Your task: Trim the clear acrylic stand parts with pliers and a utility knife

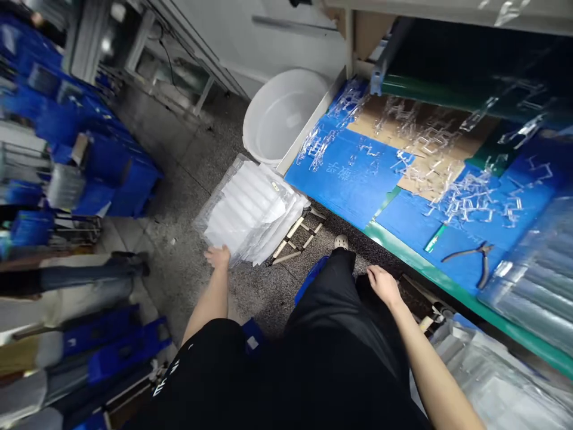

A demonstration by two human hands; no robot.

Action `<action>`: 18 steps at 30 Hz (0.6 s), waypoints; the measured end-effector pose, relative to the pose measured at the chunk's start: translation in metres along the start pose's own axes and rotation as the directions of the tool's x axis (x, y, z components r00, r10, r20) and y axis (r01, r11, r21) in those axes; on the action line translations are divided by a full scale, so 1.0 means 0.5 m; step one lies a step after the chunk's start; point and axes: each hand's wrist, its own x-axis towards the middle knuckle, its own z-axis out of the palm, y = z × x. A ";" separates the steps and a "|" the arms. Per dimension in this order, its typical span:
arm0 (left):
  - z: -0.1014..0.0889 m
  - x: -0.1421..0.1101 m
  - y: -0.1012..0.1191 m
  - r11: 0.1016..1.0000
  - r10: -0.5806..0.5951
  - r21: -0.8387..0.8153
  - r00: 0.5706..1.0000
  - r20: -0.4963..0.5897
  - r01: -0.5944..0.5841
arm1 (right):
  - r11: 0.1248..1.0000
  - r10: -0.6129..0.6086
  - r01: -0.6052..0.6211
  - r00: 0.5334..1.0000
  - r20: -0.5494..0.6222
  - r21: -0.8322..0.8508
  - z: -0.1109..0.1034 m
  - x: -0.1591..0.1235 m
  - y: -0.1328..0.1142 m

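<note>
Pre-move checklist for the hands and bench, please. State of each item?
1. Left hand secure on the clear plastic bag of white sheets: cannot tell, the fingers are hidden behind it.
2. Right hand free: ok, resting on the black trousers.
3. Pliers lying flat on the blue bench mat: ok.
4. Clear plastic pieces on the bench: ok, lying on the mat and cardboard.
5. Floor beside the bag: not ok, a folding rack lies at its corner.

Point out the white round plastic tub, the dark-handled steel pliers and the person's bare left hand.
White round plastic tub (284, 113): head view, inside wall.
Dark-handled steel pliers (478, 251): head view, pivot joint.
Person's bare left hand (218, 257): head view, back of hand.
</note>
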 end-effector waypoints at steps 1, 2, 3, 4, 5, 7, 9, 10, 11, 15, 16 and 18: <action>-0.009 -0.011 0.031 0.998 0.054 0.014 0.998 -0.027 -0.054 | 1.000 0.026 -0.026 1.000 0.014 0.015 0.013 -0.016 0.018; -0.018 -0.018 0.063 0.992 0.123 0.028 0.991 -0.047 -0.122 | 0.998 0.055 -0.056 0.998 0.031 0.030 0.028 -0.029 0.036; -0.026 -0.020 0.096 0.978 0.207 0.044 0.977 -0.055 -0.204 | 0.995 0.084 -0.086 0.995 0.054 0.045 0.046 -0.038 0.054; -0.034 -0.017 0.130 0.953 0.298 0.061 0.953 -0.049 -0.295 | 0.991 0.112 -0.117 0.990 0.082 0.060 0.066 -0.044 0.072; -0.043 -0.008 0.166 0.918 0.391 0.079 0.920 -0.032 -0.387 | 0.986 0.138 -0.147 0.984 0.115 0.074 0.089 -0.046 0.089; -0.060 0.026 0.242 0.828 0.551 0.112 0.834 0.012 -0.549 | 0.974 0.182 -0.204 0.964 0.196 0.102 0.145 -0.035 0.120; -0.075 0.076 0.321 0.736 0.663 0.138 0.747 0.047 -0.663 | 0.959 0.212 -0.256 0.934 0.288 0.126 0.212 -0.004 0.141; -0.077 0.102 0.360 0.694 0.706 0.147 0.706 0.058 -0.705 | 0.950 0.222 -0.280 0.917 0.332 0.136 0.249 0.020 0.147; -0.073 0.125 0.397 0.653 0.743 0.151 0.667 0.064 -0.742 | 0.942 0.230 -0.302 0.899 0.374 0.145 0.287 0.048 0.150; 0.038 0.144 0.504 0.460 0.877 0.092 0.468 0.111 -0.883 | 0.913 0.262 -0.375 0.842 0.471 0.163 0.432 0.193 0.143; 0.091 0.125 0.515 0.390 0.907 0.052 0.394 0.147 -0.919 | 0.906 0.276 -0.390 0.836 0.475 0.161 0.463 0.232 0.139; 0.220 0.062 0.526 0.201 0.950 -0.076 0.175 0.260 -0.977 | 0.896 0.306 -0.414 0.837 0.453 0.159 0.519 0.306 0.133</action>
